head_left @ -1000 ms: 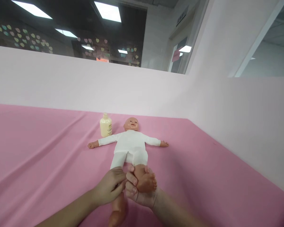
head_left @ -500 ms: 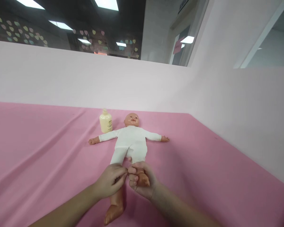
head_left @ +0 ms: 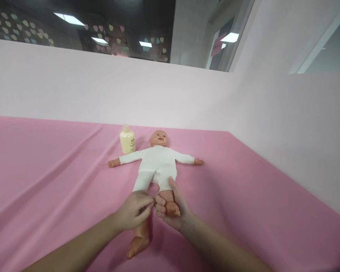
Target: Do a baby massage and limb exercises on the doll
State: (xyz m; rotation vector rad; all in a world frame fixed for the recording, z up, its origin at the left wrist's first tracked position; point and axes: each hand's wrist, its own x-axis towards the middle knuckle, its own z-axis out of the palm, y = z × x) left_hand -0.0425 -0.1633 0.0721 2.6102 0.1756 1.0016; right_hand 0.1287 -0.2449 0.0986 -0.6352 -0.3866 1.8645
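Note:
A baby doll (head_left: 160, 160) in a white long-sleeved suit lies on its back, arms spread, head at the far end. My right hand (head_left: 183, 214) cups one of its lower legs from below and outside, fingers curled round it and thumb stretched up along the white trouser leg. The doll's foot (head_left: 172, 209) points toward me out of that grip. Beside it, my left hand (head_left: 133, 210) is closed in a pinch over the other leg, its fingertips meeting my right fingertips. Whatever it may pinch is hidden. Below it shows the doll's other bare foot (head_left: 138, 246).
A pale yellow pump bottle (head_left: 127, 141) stands by the doll's head and outstretched arm. Pink cloth (head_left: 59, 166) with some creases covers the surface. White padded walls (head_left: 102, 87) rise behind and at the right, with windows above them.
My right thumb has lifted off the doll's shin and now lies straight along the trouser leg. My left hand keeps its pinch. The whole view has shifted slightly.

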